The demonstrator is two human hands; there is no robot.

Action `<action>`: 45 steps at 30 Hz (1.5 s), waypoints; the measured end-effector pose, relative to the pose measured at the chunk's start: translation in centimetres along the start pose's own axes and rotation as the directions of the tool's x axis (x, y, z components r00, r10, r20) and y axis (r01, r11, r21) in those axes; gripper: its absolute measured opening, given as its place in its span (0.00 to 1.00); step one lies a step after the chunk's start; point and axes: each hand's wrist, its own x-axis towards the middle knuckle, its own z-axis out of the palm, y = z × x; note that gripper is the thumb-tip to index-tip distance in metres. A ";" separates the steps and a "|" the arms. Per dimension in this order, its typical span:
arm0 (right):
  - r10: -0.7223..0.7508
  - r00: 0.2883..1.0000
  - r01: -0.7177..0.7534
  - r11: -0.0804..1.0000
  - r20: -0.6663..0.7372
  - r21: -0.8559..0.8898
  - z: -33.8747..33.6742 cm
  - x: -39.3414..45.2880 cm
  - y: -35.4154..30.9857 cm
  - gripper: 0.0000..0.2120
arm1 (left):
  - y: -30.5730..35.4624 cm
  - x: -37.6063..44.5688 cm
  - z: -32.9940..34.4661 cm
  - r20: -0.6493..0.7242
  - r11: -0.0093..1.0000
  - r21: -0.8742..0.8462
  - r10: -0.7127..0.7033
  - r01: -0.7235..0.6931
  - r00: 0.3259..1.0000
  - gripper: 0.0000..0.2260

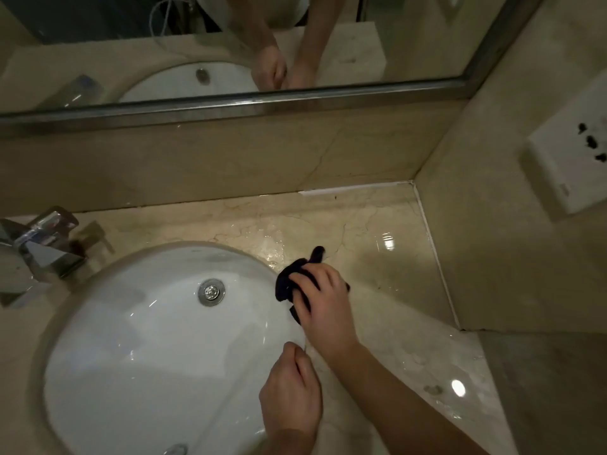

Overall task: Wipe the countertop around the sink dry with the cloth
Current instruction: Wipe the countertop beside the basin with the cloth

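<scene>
A dark, bunched cloth (289,280) lies on the beige marble countertop (377,244) at the right rim of the white oval sink (147,339). My right hand (323,303) lies on top of the cloth, its fingers curled over the cloth and gripping it; one end of the cloth sticks out beyond the fingertips. My left hand (290,392) sits nearer to me on the sink's right rim, fingers curled in, holding nothing that I can see. Water film glistens on the countertop just behind the cloth.
A chrome faucet (39,247) stands at the left behind the sink, and the drain (211,292) lies in the basin. A mirror (230,44) runs along the back wall. A side wall with a white socket plate (571,159) bounds the countertop on the right.
</scene>
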 end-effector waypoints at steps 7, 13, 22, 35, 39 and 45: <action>0.344 0.935 -0.286 0.877 -0.089 0.387 -5.7 -2.3 -1.3 0.10 | -0.4 -0.5 -0.1 -0.038 0.996 -0.080 0.038 -0.041 0.999 0.13; 0.473 0.829 -0.402 0.875 -0.297 0.271 -13.4 -10.1 3.5 0.12 | -1.2 -1.5 -2.0 0.030 0.967 -0.253 0.045 -0.036 0.999 0.14; 0.309 0.951 -0.307 0.936 -0.020 -0.173 -14.2 -11.2 9.3 0.16 | -8.5 -4.7 -4.1 0.019 0.950 0.094 0.296 -0.297 0.955 0.14; 0.229 0.953 -0.223 0.973 -0.197 0.053 -1.2 -11.7 -2.2 0.14 | -8.8 -3.7 -3.8 0.084 0.915 0.156 0.364 -0.373 0.928 0.10; 0.141 0.984 -0.130 0.986 -0.109 0.102 1.3 -10.7 -5.5 0.10 | -9.2 -3.7 -3.6 0.050 0.922 0.107 0.369 -0.373 0.928 0.12; 0.446 0.867 -0.306 0.829 -0.223 0.468 -4.7 -12.0 -4.5 0.09 | -9.7 -3.6 -3.5 0.004 0.932 0.045 0.359 -0.359 0.933 0.15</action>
